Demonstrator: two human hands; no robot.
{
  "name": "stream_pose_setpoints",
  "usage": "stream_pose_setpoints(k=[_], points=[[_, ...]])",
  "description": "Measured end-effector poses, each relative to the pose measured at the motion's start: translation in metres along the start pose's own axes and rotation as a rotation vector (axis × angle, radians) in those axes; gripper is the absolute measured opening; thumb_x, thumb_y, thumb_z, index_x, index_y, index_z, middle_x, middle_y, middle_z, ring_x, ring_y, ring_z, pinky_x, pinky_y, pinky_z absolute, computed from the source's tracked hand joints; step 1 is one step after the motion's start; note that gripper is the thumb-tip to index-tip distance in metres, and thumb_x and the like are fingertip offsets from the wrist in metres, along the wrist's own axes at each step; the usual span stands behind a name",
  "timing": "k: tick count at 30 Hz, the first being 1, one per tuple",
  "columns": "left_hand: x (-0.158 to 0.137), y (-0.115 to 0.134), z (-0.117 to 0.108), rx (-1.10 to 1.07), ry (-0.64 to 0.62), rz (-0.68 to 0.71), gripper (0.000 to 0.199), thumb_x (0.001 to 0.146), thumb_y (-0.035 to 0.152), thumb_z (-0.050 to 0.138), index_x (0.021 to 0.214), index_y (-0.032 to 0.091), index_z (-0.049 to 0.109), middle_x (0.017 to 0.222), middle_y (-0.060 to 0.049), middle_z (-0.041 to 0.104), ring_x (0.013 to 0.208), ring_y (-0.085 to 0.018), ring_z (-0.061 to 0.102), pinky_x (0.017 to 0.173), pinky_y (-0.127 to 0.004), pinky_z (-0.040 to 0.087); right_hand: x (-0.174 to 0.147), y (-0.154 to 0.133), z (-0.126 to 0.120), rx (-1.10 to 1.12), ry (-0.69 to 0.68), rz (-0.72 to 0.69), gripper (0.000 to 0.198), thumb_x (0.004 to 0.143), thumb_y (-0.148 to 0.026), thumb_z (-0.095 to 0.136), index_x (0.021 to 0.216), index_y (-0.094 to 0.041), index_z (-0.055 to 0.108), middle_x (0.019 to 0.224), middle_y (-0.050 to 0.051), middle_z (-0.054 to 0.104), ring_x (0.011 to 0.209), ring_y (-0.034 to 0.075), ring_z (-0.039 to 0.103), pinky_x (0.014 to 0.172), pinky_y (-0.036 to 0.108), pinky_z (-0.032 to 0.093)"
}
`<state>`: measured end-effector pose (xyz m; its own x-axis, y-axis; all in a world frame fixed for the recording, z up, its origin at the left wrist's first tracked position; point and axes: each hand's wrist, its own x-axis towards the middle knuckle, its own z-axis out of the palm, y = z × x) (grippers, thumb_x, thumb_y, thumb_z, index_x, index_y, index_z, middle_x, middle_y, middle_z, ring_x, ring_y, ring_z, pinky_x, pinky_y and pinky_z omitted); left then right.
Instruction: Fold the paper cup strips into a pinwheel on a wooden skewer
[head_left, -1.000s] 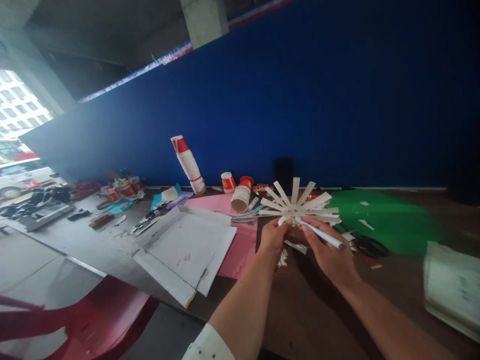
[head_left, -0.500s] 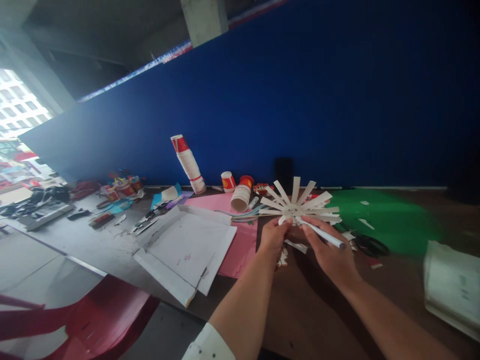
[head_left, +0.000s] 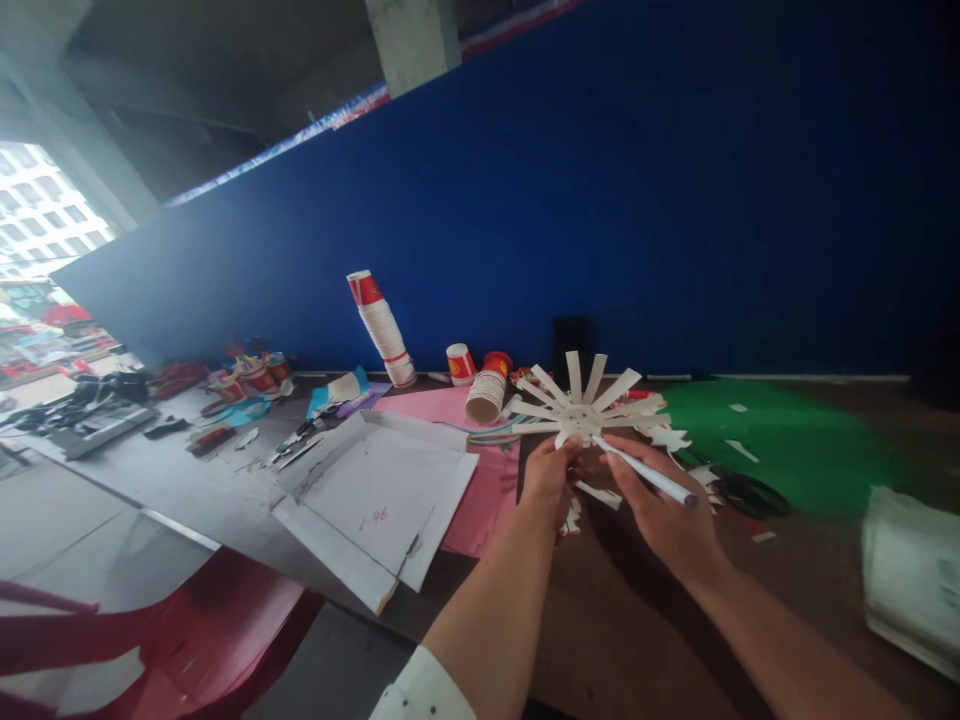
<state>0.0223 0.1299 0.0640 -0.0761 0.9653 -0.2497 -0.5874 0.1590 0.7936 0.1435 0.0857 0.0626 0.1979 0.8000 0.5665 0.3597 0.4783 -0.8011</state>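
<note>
Now our left hand (head_left: 549, 477) pinches the cut paper (head_left: 579, 422), which spreads just past it, and the pen (head_left: 652, 474) our right hand (head_left: 671, 510) holds might bend that paper if we push too hard.

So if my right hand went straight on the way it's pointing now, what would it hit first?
Most likely the white paper piece with fanned-out strips, pinched in your left hand. The white pen in your right hand points at it; whether its tip touches the paper is unclear.
</note>
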Motion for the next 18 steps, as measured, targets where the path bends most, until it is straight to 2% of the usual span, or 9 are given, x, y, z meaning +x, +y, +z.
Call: stream_pose_setpoints(k=[7,18], points=[[0.0007,-0.0019,0.0004,-0.025,-0.090,-0.010,0.025,0.058,0.017,0.086,0.069,0.013,0.064,0.056,0.004,0.053,0.049,-0.005,0.041,0.048,-0.019,0.030,-0.0008,0.0022,0.0011,-0.013,0.011,-0.017,0.030,0.089,-0.044,0.065,0.107,-0.022,0.075,0.108,0.008,0.079,0.101,0.025,0.074,0.092,0.040,0.059],[-0.0008,-0.0031,-0.0010,0.001,-0.141,-0.012,0.028,0.058,0.022,0.088,0.072,0.012,0.067,0.063,0.001,0.058,0.052,-0.005,0.042,0.053,-0.021,0.032,-0.0019,0.0030,0.0029,0.054,0.013,0.014,0.029,0.088,-0.042,0.067,0.107,-0.023,0.075,0.108,0.008,0.078,0.100,0.025,0.073,0.092,0.041,0.060]])
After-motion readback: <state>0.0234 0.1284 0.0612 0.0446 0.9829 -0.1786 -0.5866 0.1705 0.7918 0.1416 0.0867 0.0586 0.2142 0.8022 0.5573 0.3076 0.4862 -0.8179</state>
